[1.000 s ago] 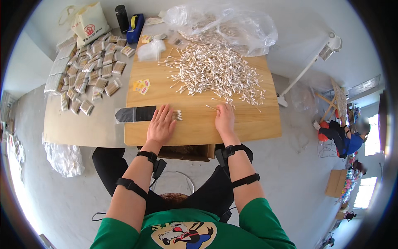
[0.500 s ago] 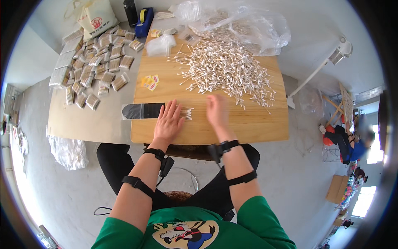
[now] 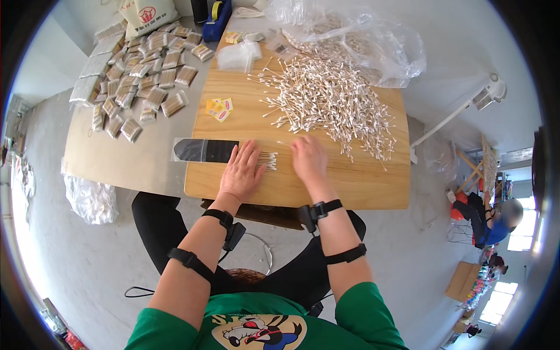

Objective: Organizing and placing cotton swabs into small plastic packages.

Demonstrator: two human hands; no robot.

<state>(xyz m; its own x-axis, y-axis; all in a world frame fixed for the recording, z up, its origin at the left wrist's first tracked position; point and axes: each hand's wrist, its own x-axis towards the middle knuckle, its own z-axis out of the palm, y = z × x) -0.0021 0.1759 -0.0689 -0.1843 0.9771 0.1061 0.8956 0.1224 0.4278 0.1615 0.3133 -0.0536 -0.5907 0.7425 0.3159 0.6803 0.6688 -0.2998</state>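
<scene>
My left hand (image 3: 241,172) lies flat with fingers stretched out, over a small row of cotton swabs (image 3: 268,160) whose white tips stick out on its right. Its fingertips reach the end of a black flat strip (image 3: 221,151), which sits in a clear plastic sleeve (image 3: 177,149). To the right, my right hand (image 3: 310,158) is closed in a pinch just above the wood. What looks like a single cotton swab pokes out leftward from its fingertips, its white end showing. Beyond that hand spreads a large loose heap of cotton swabs (image 3: 332,96).
Yellow printed cards (image 3: 219,109) and clear small bags (image 3: 234,57) lie left of the heap. Many packed swab bags (image 3: 154,79) cover the left table. Behind are a blue tape dispenser (image 3: 216,24) and a big clear bag (image 3: 396,55). Another person (image 3: 490,224) sits far right.
My right hand, blurred before, is now clearer, with a swab end showing at its fingertips. My left hand stays flat over the row. The whole view has tilted slightly.
</scene>
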